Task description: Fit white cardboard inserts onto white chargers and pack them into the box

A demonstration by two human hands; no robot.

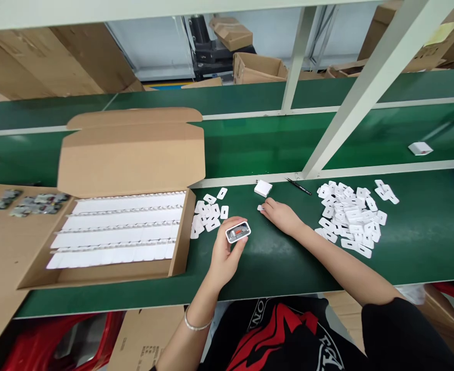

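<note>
Bright, even light from overhead leaves only soft shadows under the hands and a pale glare on the green surface [404,242], while the wide lens bends the straight white frame [366,93] near the edges and far boxes look slightly soft.

Black short-sleeved shirt [404,335], red-and-white print — 1 thin silver bracelet [196,324], left wrist.

Item 1: small pack [238,232]. Rounded oblong, white rim, clear front showing grey and orange contents. Held face up and slightly tilted at the fingertips of the left grip [224,256], just above the green worktop [289,268].

Item 2: white tab [260,208]. Small and flat. Lies on the worktop, touched by the fingertips of the right grip [283,216].
</note>
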